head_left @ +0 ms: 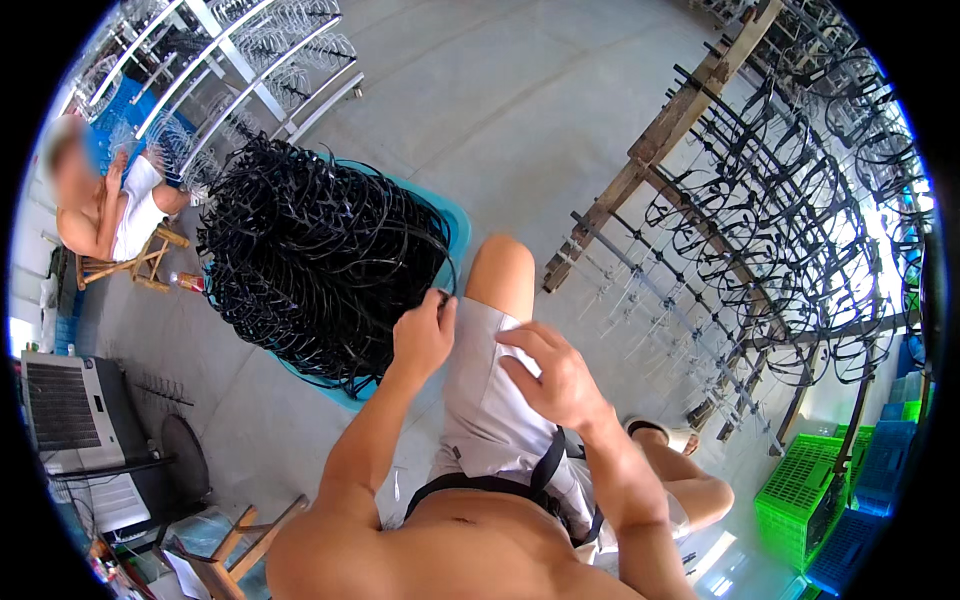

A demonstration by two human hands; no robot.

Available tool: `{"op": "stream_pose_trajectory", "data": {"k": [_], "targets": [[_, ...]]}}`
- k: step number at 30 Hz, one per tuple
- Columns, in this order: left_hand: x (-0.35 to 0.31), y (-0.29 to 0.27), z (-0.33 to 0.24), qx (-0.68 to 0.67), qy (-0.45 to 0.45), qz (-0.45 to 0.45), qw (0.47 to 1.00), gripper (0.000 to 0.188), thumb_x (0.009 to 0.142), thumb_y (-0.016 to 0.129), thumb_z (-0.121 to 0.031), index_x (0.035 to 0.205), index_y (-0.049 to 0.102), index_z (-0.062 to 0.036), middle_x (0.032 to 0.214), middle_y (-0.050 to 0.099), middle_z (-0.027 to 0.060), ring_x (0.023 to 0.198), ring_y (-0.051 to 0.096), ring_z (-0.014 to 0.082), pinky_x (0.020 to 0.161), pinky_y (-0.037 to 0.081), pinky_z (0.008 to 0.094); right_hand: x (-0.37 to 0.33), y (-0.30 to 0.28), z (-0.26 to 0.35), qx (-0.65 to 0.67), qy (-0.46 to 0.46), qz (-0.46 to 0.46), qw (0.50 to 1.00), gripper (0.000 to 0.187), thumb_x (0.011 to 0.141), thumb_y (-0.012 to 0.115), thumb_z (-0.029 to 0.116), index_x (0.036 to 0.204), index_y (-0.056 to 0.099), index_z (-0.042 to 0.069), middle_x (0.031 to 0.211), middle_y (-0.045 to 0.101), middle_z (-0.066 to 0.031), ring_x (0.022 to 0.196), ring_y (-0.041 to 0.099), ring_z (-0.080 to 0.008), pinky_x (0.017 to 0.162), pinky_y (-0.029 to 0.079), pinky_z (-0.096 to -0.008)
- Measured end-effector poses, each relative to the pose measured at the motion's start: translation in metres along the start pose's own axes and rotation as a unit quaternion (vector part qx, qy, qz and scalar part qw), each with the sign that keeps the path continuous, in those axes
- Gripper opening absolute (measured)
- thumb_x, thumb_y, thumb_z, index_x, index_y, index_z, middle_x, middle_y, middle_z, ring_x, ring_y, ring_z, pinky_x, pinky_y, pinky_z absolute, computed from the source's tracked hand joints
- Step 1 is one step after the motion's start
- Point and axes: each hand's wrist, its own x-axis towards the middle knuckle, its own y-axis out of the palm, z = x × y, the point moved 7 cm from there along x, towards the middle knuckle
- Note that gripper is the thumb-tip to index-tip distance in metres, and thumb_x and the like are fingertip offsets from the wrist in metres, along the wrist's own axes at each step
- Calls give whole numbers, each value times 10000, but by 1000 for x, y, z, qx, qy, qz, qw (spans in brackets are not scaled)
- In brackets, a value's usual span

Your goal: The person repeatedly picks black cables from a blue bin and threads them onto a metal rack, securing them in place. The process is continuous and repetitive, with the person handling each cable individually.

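Observation:
My left hand is closed in a pinch on a thin black looped piece, at the right edge of a big heap. That heap of glossy black looped pieces fills a light-blue tub and rises well above its rim. Over my lap, my right hand hovers with bent fingers apart and nothing visible in them. Light shorts lie under both hands. Whether the pinched piece is free of the heap, I cannot tell.
On the right, a wooden rack carries rows of black loops. Green crates and blue crates stand below it. A white-barred rack is upper left, beside a seated person. A wooden stool is lower left.

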Motion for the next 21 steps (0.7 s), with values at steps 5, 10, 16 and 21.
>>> {"op": "stream_pose_trajectory", "data": {"k": [5,10,16,21], "targets": [[-72,-62,-109,-95,250,388,882,188,749,733,-214,788,641,-55,654,626,92,566,622,243,522,489,320,23,-7,50,81,-142,131,978,465,826,662,267,1217,517,61,1038,615,-149,900,611,-325,728,503,-400],[-43,-71,-157,-26,360,232,903,404,621,816,-355,695,547,-63,659,553,57,527,576,247,480,470,316,-16,15,7,256,105,399,874,604,905,525,462,1322,414,41,1007,638,-175,775,647,-294,690,514,-358],[-14,-77,-169,-234,531,-39,814,468,710,751,-325,976,518,-19,923,532,132,731,582,242,633,472,344,-25,-8,-3,585,252,265,724,431,939,526,363,1198,486,22,818,585,-59,686,569,-117,604,494,-250],[44,-91,-47,146,216,-119,958,465,782,640,-100,1205,466,-16,1219,458,186,1134,443,344,954,349,437,-17,-94,-49,771,85,-130,617,237,939,513,186,1089,471,8,808,590,-192,772,655,-279,553,567,-382]]}}
